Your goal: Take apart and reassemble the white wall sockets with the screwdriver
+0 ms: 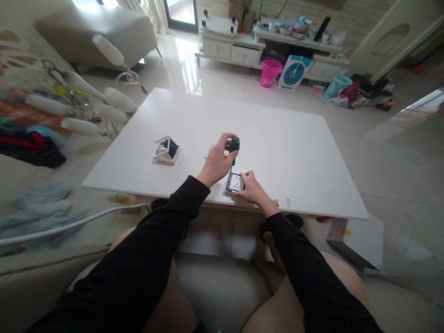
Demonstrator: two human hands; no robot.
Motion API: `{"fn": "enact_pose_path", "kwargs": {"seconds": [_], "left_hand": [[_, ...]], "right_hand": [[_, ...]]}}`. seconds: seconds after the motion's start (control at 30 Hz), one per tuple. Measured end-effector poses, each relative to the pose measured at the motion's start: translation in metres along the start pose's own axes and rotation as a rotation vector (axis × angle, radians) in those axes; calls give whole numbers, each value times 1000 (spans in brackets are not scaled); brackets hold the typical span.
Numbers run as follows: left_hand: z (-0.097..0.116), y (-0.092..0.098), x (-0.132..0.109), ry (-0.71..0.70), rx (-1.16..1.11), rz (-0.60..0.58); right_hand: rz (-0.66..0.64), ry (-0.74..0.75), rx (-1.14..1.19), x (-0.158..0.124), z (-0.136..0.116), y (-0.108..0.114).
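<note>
My left hand [219, 159] is closed around the green handle of a screwdriver [235, 144], held upright. Its shaft points down to the left edge of a wall socket [236, 182], a white square plate with dark slots and a dark surround, at the table's near edge. With thumb and fingers on its right side, my right hand [252, 188] grips the socket against the table. Behind my left hand lies a small white flat piece [208, 151], partly covered. Whether the screwdriver tip sits in a screw is too small to tell.
A white box-like piece with black parts [167, 150] stands on the left of the white table [277, 138]. Small bits [288, 202] lie near the front edge at right. A lamp with white shades [118, 99] is at the left. Beyond are a pink basket [270, 73] and a fan [294, 71].
</note>
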State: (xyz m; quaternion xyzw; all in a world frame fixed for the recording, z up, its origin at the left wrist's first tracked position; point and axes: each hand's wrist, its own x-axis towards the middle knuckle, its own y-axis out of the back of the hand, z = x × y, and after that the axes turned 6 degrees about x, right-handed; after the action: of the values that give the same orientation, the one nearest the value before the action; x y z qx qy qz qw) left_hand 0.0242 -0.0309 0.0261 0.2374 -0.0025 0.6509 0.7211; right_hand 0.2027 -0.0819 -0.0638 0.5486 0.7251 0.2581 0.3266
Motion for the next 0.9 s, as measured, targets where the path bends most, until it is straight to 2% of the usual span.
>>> {"fn": "enact_pose_path", "kwargs": {"seconds": [0.9], "left_hand": [[-2,-2,1,-16,-5,0]], "right_hand": [[5,9,-17,2,1,-2]]}}
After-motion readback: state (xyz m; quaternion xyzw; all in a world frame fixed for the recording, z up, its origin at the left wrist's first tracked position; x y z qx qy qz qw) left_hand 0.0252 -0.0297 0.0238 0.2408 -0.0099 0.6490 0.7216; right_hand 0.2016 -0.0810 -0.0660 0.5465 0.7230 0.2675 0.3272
